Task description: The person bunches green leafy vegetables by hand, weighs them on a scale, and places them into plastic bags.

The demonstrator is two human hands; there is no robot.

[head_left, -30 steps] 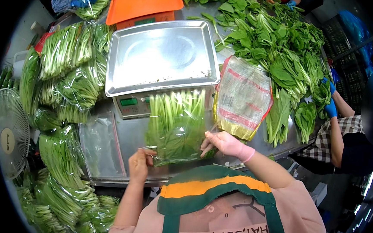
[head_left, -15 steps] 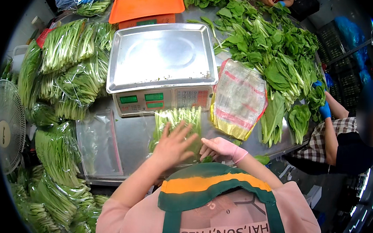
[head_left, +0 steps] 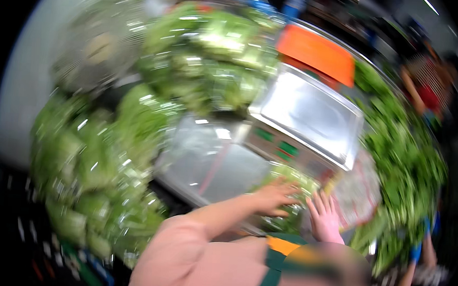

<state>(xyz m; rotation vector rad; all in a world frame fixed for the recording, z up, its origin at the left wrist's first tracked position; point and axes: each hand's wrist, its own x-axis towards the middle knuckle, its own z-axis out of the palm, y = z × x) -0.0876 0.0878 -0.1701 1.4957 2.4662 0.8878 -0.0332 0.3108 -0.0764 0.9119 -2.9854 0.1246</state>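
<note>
A clear bag of leafy greens (head_left: 297,175) lies on the metal table just in front of the weighing scale (head_left: 310,114). My left hand (head_left: 277,197) is bare and rests at the left side of this bag, its fingers stretched and apart over the plastic. On the right, my right hand (head_left: 323,217) wears a pale pink glove. Its fingers point up and are straight, close to the bag's right side; blur hides whether they touch it. Neither hand is closed around anything.
A stack of clear plastic bags (head_left: 193,156) lies left of my hands. Bagged greens (head_left: 208,56) are piled beyond it, with more bagged greens (head_left: 88,175) at far left, near a fan (head_left: 100,46). Loose greens (head_left: 405,160) cover the right side, where gloved co-workers stand.
My view has swung to the left and blurred, so the scale appears farther right and tilted. My right hand's fingers have gone from curled to stretched out. The left stays at the bag.
</note>
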